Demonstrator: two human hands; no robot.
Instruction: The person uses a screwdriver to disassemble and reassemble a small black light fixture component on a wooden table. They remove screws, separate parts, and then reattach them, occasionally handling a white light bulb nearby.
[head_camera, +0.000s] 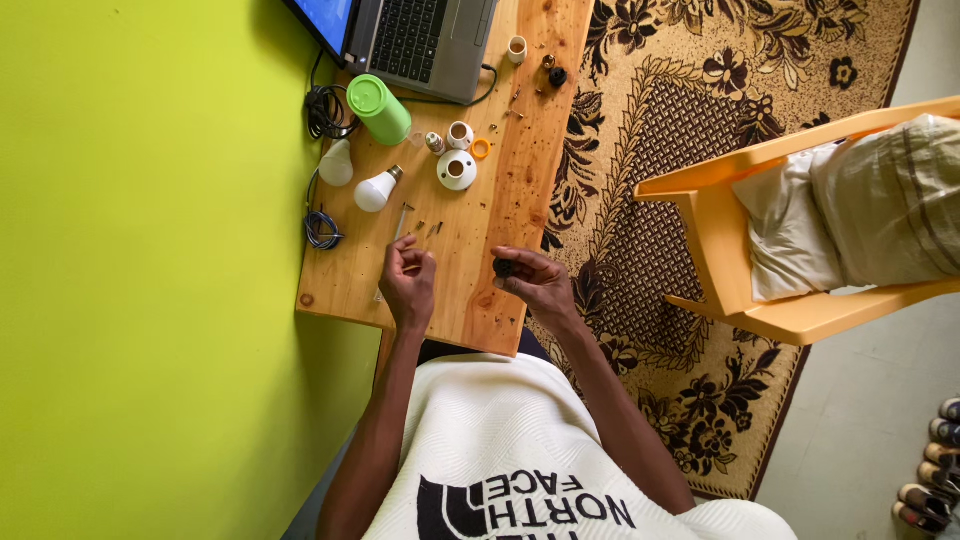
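Black small part (505, 267), roundish, dark, too small to tell detail, pinched in right hand (537, 283) fingertips, over wooden table (470, 300) near its front edge. Left hand (408, 283) just beside it, fingers curled narrow, thumb to fingertips; whether it holds anything, cannot tell. Beyond the hands: two white bulbs (375, 190), one green cylinder (380, 109), one white bulb base (457, 170), one orange ring (481, 149), one laptop (420, 40). Right of right hand, well apart: one orange chair (720, 250).
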